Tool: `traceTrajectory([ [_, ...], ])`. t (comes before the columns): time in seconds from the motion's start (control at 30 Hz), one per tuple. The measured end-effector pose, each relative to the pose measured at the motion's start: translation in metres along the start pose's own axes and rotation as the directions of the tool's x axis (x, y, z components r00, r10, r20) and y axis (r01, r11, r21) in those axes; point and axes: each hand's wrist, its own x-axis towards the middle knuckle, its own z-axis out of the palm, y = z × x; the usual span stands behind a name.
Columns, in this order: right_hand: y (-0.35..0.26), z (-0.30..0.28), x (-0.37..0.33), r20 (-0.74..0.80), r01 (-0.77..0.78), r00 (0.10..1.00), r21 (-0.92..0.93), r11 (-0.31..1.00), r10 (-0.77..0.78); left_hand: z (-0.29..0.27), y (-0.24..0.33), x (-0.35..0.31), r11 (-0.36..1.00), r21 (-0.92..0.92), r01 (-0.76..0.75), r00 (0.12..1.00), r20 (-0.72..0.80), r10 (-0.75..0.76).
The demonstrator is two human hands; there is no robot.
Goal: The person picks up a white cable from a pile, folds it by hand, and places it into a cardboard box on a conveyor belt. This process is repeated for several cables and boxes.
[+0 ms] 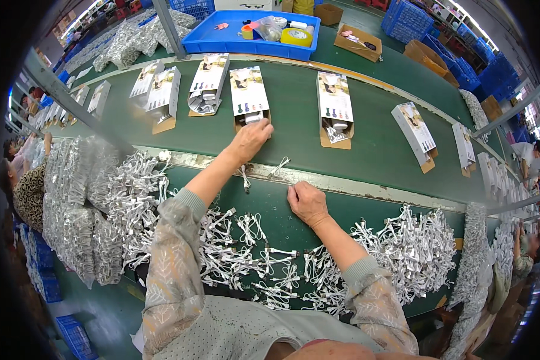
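My left hand (251, 141) reaches over the belt to the open lower end of a white printed box (249, 87). Its fingers are closed at the opening, beside a white item (253, 117) inside; what they grip is hidden. Bent into a loose fist, my right hand (308, 203) rests by the worn metal rail (366, 190), and I cannot see whether anything is in it. Two bundled white cables lie between the hands: one cable (280, 167) on the rail, another cable (245, 179) at its near edge. Another open box (336, 102) stands to the right, showing silver wrap and white parts.
Heaps of white cables (402, 252) cover the near green bench, with bagged bundles (72, 210) at left. Several more boxes (162, 93) line the green belt (378, 144). Beyond it sits a blue tray (222, 42) with tape rolls. Metal posts (169, 27) rise nearby. Other people work at both sides.
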Motion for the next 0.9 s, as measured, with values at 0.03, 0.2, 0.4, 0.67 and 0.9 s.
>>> traceTrajectory([
  [0.03, 0.0, 0.0, -0.001, -0.004, 0.001, 1.0, 0.004, 1.0, -0.001, 0.005, -0.003, 0.004, 0.999, -0.034, -0.03, 1.0, 0.002, 0.03],
  [0.2, 0.0, 0.002, 0.001, 0.005, -0.015, 1.0, -0.003, 1.0, 0.015, 0.022, 0.016, 0.01, 0.977, 0.174, 0.121, 0.991, -0.078, -0.108],
  [0.4, 0.001, -0.002, 0.001, 0.013, -0.011, 1.0, -0.014, 1.0, 0.011, -0.007, 0.081, -0.018, 0.929, -0.029, 0.37, 0.898, 0.268, -0.349],
  [0.67, 0.001, -0.004, 0.0, 0.009, -0.02, 1.0, -0.042, 0.999, 0.02, -0.019, 0.035, -0.018, 0.717, -0.145, 0.681, 0.732, 0.12, -0.671],
  [0.9, 0.0, -0.001, -0.001, 0.015, -0.016, 1.0, -0.03, 0.999, 0.017, 0.002, -0.042, 0.035, 0.535, 0.015, 0.845, 0.529, 0.122, -0.84],
])
